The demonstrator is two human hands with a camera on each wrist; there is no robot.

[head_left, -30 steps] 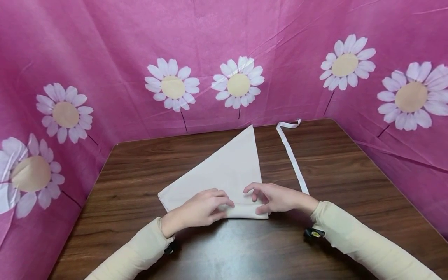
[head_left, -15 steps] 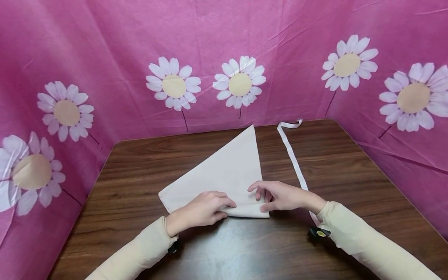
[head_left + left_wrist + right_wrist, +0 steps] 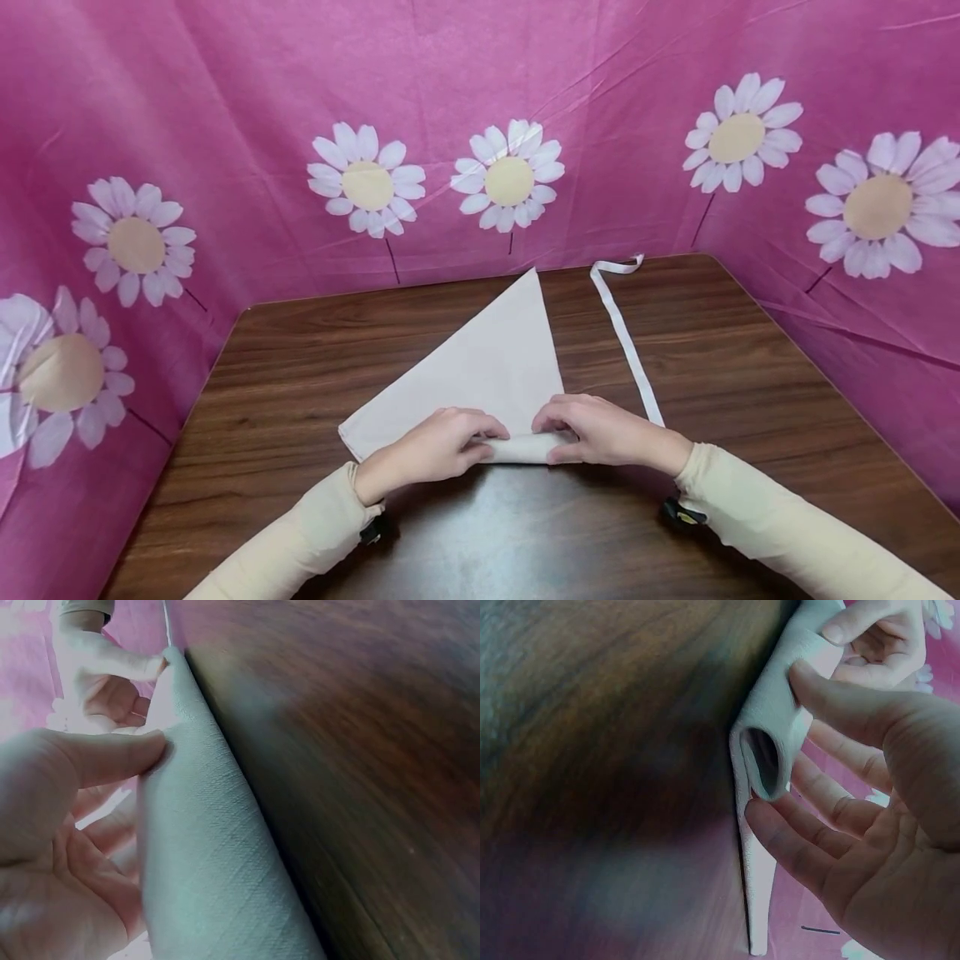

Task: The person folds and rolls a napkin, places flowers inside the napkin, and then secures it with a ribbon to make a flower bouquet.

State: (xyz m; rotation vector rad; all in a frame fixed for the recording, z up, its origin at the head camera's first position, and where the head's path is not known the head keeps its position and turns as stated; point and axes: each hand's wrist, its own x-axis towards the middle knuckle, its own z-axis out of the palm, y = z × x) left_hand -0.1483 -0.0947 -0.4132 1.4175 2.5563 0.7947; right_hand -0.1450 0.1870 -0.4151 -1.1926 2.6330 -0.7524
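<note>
A cream cloth (image 3: 480,367), folded to a triangle, lies on the table with one corner pointing away from me. Its near edge is turned up into a loose roll (image 3: 520,449). My left hand (image 3: 444,443) grips the left part of this roll, thumb on the near side and fingers over the far side. At the right end, my right hand (image 3: 602,427) holds the roll the same way. In the right wrist view the roll's hollow end (image 3: 763,761) faces the camera, between thumb and fingers. A flat layer of cloth runs out beneath it.
To the right of the cloth, a narrow white ribbon (image 3: 628,342) stretches toward the back edge, its near end by my right wrist. The dark wooden table (image 3: 300,358) is bordered by a pink curtain (image 3: 450,75) printed with daisies.
The right fingers have closed over the roll from a raised, spread position. The near edge is now a rounder roll, and its flat right corner no longer shows. The left hand has barely moved.
</note>
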